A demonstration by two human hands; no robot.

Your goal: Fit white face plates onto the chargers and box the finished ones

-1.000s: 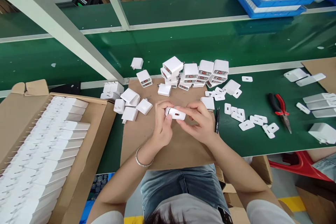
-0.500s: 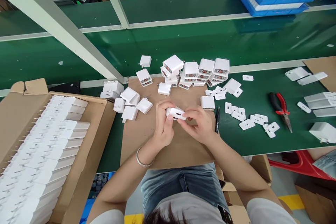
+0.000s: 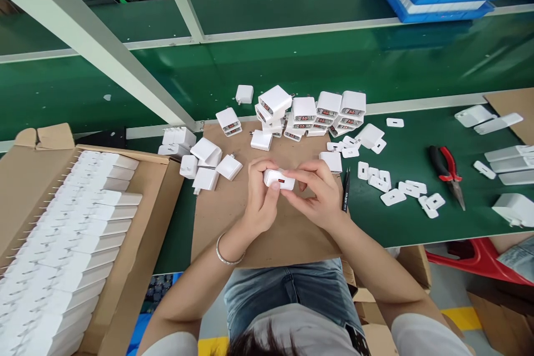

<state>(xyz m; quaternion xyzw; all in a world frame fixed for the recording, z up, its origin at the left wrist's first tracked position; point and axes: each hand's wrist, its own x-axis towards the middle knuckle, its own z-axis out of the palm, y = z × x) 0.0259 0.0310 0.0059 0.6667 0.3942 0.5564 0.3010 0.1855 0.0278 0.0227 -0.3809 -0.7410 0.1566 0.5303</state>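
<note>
A white charger (image 3: 272, 178) is held over the brown cardboard sheet, its end face with a reddish slot turned towards me. My left hand (image 3: 262, 200) is closed round its left side, thumb in front. At the right end, my right hand (image 3: 315, 192) pinches it between thumb and fingers. White chargers with open ends (image 3: 303, 110) stand stacked behind my hands. More white chargers (image 3: 206, 179) lie in a loose group to the left. Small white slotted end plates (image 3: 392, 197) are scattered to the right.
An open carton (image 3: 139, 245) with rows of chargers stands at left. Black tweezers (image 3: 346, 190) lie beside my right hand, and red-and-black pliers (image 3: 448, 172) farther right. A slanted white post (image 3: 104, 50) rises at left. Blue trays (image 3: 434, 14) sit on the shelf.
The end plate on the held charger, tilted before, now looks flatter, and its slot shows red instead of dark. A lone charger at the back appears farther right.
</note>
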